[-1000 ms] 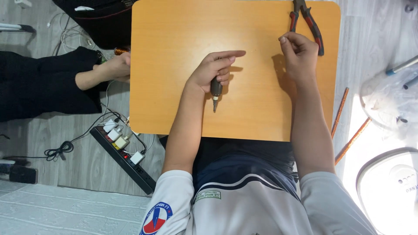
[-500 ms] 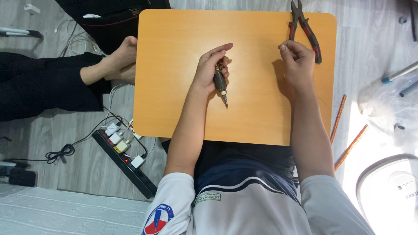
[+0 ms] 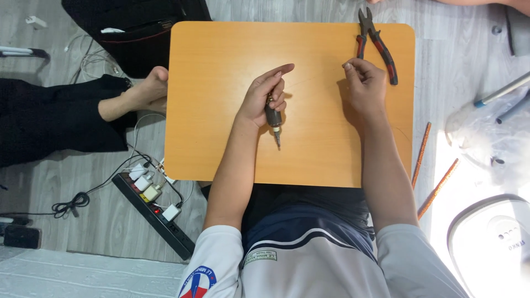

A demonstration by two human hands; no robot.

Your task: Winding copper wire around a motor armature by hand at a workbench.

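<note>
On the orange lap table (image 3: 221, 110) the left hand (image 3: 264, 99) is wrapped around a small dark screwdriver (image 3: 274, 122) — its metal tip points back toward the person, handle hidden in the fist, forefinger stretched out. The right hand (image 3: 364, 88) rests near the table's right side with fingertips pinched narrow; whether anything lies between them is too small to tell. Red-and-black pliers (image 3: 378, 47) lie just beyond it. On the floor to the left, a black power strip (image 3: 154, 212) carries white plugs, and another person's bare foot (image 3: 138, 99) touches the table edge.
</note>
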